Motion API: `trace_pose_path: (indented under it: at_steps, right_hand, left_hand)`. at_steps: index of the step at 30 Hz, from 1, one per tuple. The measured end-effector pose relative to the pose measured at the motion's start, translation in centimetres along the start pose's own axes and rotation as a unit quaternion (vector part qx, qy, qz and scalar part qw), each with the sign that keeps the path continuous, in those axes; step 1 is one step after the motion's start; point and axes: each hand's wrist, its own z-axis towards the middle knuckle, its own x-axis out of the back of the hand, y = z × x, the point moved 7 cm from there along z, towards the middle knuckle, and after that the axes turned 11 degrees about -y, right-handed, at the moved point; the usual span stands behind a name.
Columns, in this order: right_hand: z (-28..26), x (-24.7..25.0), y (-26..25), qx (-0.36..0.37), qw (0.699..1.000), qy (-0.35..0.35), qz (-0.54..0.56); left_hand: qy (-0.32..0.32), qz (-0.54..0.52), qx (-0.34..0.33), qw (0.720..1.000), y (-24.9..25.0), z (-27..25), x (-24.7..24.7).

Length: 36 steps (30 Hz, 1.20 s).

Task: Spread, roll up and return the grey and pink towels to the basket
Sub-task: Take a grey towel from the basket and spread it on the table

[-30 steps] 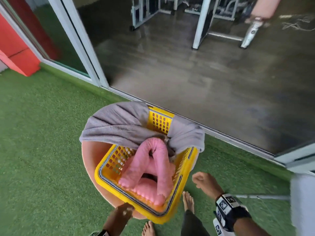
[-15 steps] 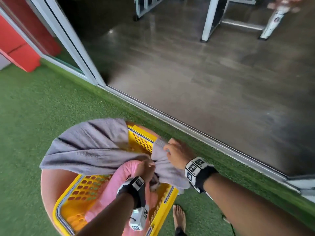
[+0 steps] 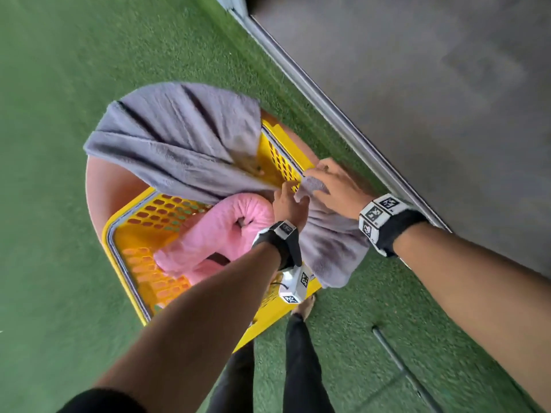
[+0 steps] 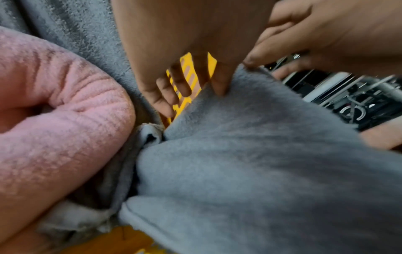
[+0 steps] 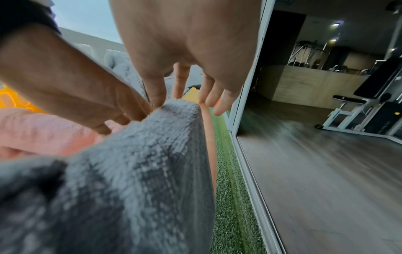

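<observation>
Centre frame, I have both hands pinching the grey towel (image 3: 179, 144) where it drapes the yellow basket (image 3: 280, 162) rim, left hand (image 3: 287, 204) beside right hand (image 3: 331, 186), to lift it clear of the rolled pink towel (image 3: 220, 231) inside.

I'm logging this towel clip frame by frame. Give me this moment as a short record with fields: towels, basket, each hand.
grey towel: draped over the basket's far rim, unrolled
pink towel: rolled, bent, inside the basket
basket: yellow, perforated, on a round pink stool
left hand: fingertips at the grey towel's edge
right hand: pinches the same edge
ground: green turf
</observation>
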Motion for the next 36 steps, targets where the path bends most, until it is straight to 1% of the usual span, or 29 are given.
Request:
trace_pose_path:
  at_steps: [3,4,5,6,7,9,10,12,13,15,17,20,21,23,25,27,29,31,33,34,35,36]
  right_hand:
    - [0.5,0.4,-1.0,0.013,0.996,0.033,-0.087]
    - [0.7,0.5,-1.2,0.012,0.992,0.037,-0.119]
    - [1.0,0.4,-1.3,0.017,0.989,0.033,-0.145]
    - [1.0,0.2,-1.6,0.019,0.986,0.014,-0.165]
    - [1.1,-0.2,-1.5,0.026,0.985,-0.001,-0.171]
    - [0.9,-0.1,-1.9,0.022,0.985,-0.024,-0.169]
    - [0.6,0.2,-2.0,0.016,0.986,-0.029,-0.163]
    - [-0.4,1.3,-3.1,0.023,0.990,-0.029,-0.138]
    - [-1.1,2.2,-4.1,0.036,0.993,-0.013,-0.113]
    - [-2.9,4.6,-6.2,0.054,0.998,0.026,-0.024]
    - [-5.1,7.7,-8.5,0.070,0.993,0.078,0.047]
    - [-9.2,12.7,-10.8,0.050,0.982,0.160,0.090]
    - [-10.8,14.4,-11.3,0.034,0.977,0.185,0.095]
    - [-14.7,17.6,-12.9,0.022,0.964,0.242,0.110]
    - [-19.3,20.6,-15.0,0.022,0.943,0.309,0.126]
    - [-24.2,22.6,-17.3,0.024,0.915,0.376,0.142]
    - [-29.2,23.9,-19.4,0.042,0.879,0.431,0.198]
    - [-34.2,24.9,-21.4,0.085,0.827,0.484,0.272]
    - [-39.3,25.3,-23.3,0.123,0.766,0.535,0.334]
    - [-41.7,25.4,-23.8,0.135,0.740,0.555,0.354]
    - [-43.9,25.3,-24.6,0.143,0.725,0.568,0.362]
    - [-45.8,25.0,-25.1,0.148,0.720,0.574,0.361]
  left_hand:
    - [-0.085,0.043,0.012,0.995,-0.3,0.7,-0.7]
    - [-0.097,0.035,-0.004,0.995,-0.3,0.7,-1.0]
    - [-0.092,0.027,-0.018,0.995,-0.6,1.0,-1.1]
    - [-0.081,0.022,-0.028,0.996,-0.9,0.8,-0.9]
    - [-0.078,-0.004,-0.029,0.996,-1.3,0.4,-0.6]
    - [-0.099,-0.084,-0.052,0.990,-1.3,-0.9,0.3]
    - [-0.109,-0.120,-0.077,0.984,-0.4,-2.1,1.2]
    - [-0.134,-0.151,-0.108,0.973,1.0,-3.9,2.9]
    - [-0.139,-0.169,-0.103,0.970,2.0,-4.8,4.1]
    - [-0.137,-0.211,-0.092,0.963,3.9,-5.6,6.3]
    - [-0.142,-0.211,-0.118,0.960,7.5,-6.5,8.3]
    - [-0.164,-0.183,-0.183,0.952,14.3,-8.6,10.4]
    - [-0.171,-0.171,-0.214,0.946,16.6,-9.6,11.1]
    - [-0.197,-0.133,-0.296,0.925,21.8,-12.1,12.1]
    - [-0.208,-0.083,-0.367,0.903,26.4,-15.2,13.1]
    - [-0.200,-0.037,-0.439,0.875,31.2,-19.4,14.4]
    - [-0.207,-0.007,-0.520,0.829,36.2,-24.5,15.5]
    - [-0.227,0.025,-0.583,0.780,40.4,-30.0,16.1]
    - [-0.242,0.069,-0.617,0.746,43.6,-34.9,16.1]
    - [-0.252,0.082,-0.629,0.731,44.7,-37.0,15.8]
    - [-0.268,0.084,-0.639,0.716,45.5,-39.0,15.5]
    - [-0.289,0.082,-0.644,0.704,46.0,-40.9,15.0]
